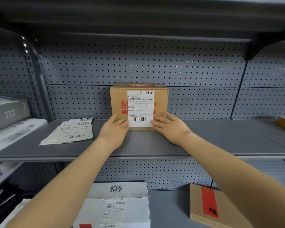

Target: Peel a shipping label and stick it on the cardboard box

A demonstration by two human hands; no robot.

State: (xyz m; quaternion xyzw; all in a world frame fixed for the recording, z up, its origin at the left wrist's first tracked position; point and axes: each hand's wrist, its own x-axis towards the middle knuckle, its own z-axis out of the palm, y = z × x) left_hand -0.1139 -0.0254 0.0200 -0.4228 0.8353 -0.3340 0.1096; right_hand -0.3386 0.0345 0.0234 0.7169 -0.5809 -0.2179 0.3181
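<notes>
Against the front of the cardboard box (118,102), fingers (124,122) of the left hand (113,131) and right hand (169,127) lie flat and spread, gripping nothing, likely smoothing the shipping label's (140,108) lower corners. It sits upright, long axis vertical, facing the person. Spare labels (69,131) lie left on the shelf (220,137).

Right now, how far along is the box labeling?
Mostly done: the shipping label sits flat on the front face of the cardboard box, covering the red print. In hand: the left hand and right hand rest open at the label's lower corners, apparently pressing it down. Left: at most smoothing the edges and letting go. The stack of spare labels lies on the shelf.
</notes>
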